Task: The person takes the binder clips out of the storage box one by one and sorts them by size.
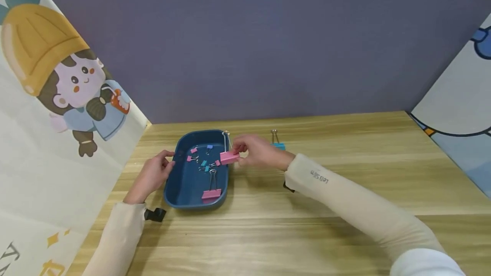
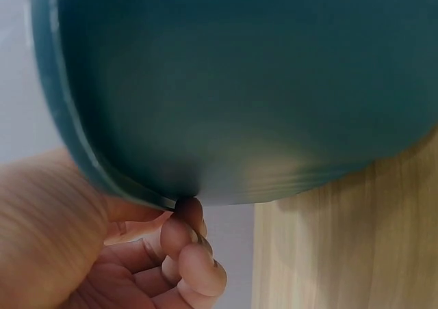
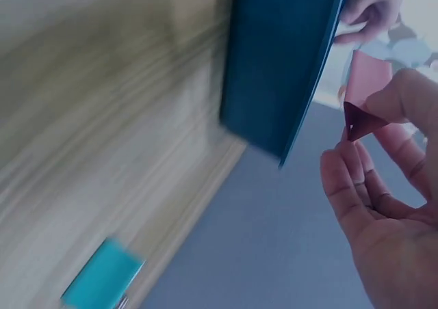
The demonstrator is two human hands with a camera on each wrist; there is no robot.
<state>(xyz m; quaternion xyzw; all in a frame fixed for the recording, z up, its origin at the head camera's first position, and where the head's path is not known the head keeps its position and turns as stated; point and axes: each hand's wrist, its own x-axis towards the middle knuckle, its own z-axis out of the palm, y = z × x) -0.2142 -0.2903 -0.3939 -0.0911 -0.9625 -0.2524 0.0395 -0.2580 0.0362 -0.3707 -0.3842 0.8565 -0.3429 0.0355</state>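
Note:
My right hand point(image 1: 257, 151) pinches a large pink binder clip point(image 1: 229, 157) above the right rim of a dark blue plastic basin point(image 1: 196, 205). In the right wrist view, thumb and fingers hold the clip's pink body point(image 3: 369, 76). At the basin's left side my left hand point(image 1: 152, 171) grips the rim between thumb and fingers, as the left wrist view shows at the rim point(image 2: 89, 155). Inside the basin lie another large pink binder clip point(image 1: 212, 194) and several small ones, pink point(image 1: 193, 150), teal point(image 1: 203, 163) and purple point(image 1: 209, 147).
A teal binder clip point(image 1: 279, 146) lies on the wooden table point(image 1: 307, 233), behind my right wrist. A dark panel point(image 1: 268, 46) rises along the table's back edge. Printed panels stand at left point(image 1: 23, 148) and right point(image 1: 456, 93).

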